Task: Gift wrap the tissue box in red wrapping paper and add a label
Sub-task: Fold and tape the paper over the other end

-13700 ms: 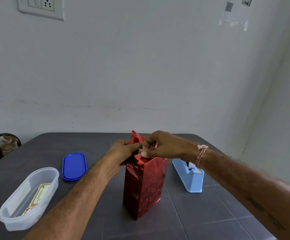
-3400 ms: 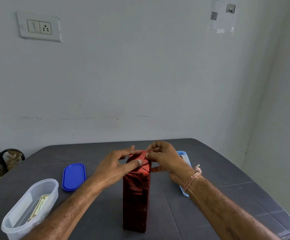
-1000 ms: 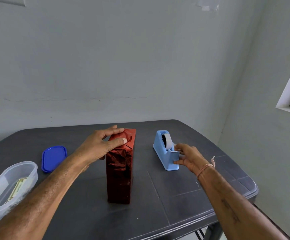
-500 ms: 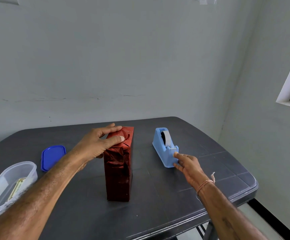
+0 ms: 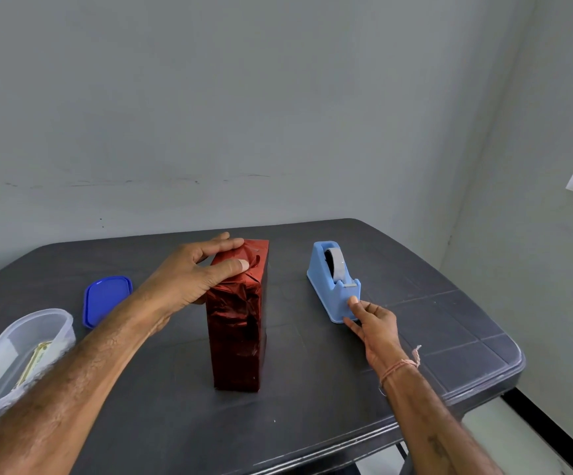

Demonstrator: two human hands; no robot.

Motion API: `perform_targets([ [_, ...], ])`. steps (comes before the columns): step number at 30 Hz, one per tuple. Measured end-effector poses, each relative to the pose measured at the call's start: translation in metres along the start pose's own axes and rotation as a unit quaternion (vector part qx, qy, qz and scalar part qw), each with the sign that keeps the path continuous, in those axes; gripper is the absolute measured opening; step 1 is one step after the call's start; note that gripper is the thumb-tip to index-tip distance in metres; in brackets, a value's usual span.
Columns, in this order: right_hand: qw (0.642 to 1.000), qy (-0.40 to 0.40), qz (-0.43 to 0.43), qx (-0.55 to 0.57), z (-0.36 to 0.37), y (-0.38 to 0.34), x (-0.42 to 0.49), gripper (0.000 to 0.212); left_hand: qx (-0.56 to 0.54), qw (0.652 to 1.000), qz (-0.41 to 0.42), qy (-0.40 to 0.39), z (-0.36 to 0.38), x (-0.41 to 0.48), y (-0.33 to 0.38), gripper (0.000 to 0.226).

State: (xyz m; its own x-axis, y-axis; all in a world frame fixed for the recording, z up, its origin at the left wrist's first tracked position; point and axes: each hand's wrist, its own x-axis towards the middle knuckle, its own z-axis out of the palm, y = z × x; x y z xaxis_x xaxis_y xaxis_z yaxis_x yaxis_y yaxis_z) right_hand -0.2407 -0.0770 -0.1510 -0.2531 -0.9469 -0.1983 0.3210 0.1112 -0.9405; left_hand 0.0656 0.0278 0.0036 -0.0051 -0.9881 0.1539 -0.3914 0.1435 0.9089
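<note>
The tissue box [image 5: 238, 330] stands upright on end in the middle of the dark table, covered in shiny red wrapping paper with folded flaps on top. My left hand [image 5: 196, 272] presses those top flaps down with its thumb and straight fingers. To the right stands a light blue tape dispenser [image 5: 333, 279] holding a roll of tape. My right hand [image 5: 370, 320] touches the dispenser's near end, thumb tip just below the cutter; no tape is between its fingers. A label card [image 5: 34, 359] lies inside the clear tub.
A clear plastic tub [image 5: 7, 341] sits at the table's left front, with its blue lid [image 5: 106, 298] lying behind it. The dark table [image 5: 432, 337] ends just right of the dispenser and near my forearms. A grey wall closes the back.
My right hand left the box top and went right to the tape dispenser, sliding down to its near end. My left hand stays pressed on the folded top.
</note>
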Motion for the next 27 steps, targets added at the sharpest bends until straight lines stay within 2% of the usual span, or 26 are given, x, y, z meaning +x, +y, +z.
perform_targets([
  [4, 0.999, 0.032, 0.005, -0.030, 0.006, 0.002, 0.006, 0.017, -0.003, 1.000, 0.003, 0.001, -0.001, 0.001, -0.003, 0.058],
  [7, 0.998, 0.048, 0.014, -0.047, 0.008, 0.000, 0.006, 0.017, -0.003, 1.000, 0.008, -0.002, -0.001, 0.002, -0.002, 0.051],
  [13, 0.996, 0.034, 0.017, -0.084, 0.010, -0.010, -0.002, 0.026, -0.004, 1.000, 0.007, -0.004, -0.001, 0.000, -0.002, 0.058],
  [15, 0.995, 0.029, 0.017, -0.097, 0.009, -0.014, -0.003, 0.026, -0.003, 1.000, 0.005, -0.005, -0.001, -0.001, 0.001, 0.054],
  [17, 0.992, 0.029, 0.026, -0.120, 0.010, -0.017, -0.005, 0.022, 0.004, 1.000, 0.002, -0.007, 0.000, -0.002, 0.003, 0.049],
  [19, 0.983, 0.047, 0.017, -0.174, 0.009, -0.013, -0.007, 0.005, 0.014, 1.000, -0.002, -0.011, -0.001, -0.004, 0.005, 0.048],
  [22, 0.961, 0.063, -0.020, -0.267, 0.004, -0.004, -0.009, 0.020, 0.019, 1.000, -0.005, -0.007, 0.001, -0.005, 0.007, 0.049],
  [25, 0.960, 0.037, -0.016, -0.277, -0.001, -0.003, -0.011, 0.010, 0.021, 1.000, -0.005, -0.003, 0.000, -0.005, 0.007, 0.049],
  [27, 0.959, 0.023, -0.010, -0.284, -0.011, -0.006, -0.015, 0.016, 0.017, 1.000, -0.005, -0.004, 0.001, -0.004, 0.006, 0.049],
])
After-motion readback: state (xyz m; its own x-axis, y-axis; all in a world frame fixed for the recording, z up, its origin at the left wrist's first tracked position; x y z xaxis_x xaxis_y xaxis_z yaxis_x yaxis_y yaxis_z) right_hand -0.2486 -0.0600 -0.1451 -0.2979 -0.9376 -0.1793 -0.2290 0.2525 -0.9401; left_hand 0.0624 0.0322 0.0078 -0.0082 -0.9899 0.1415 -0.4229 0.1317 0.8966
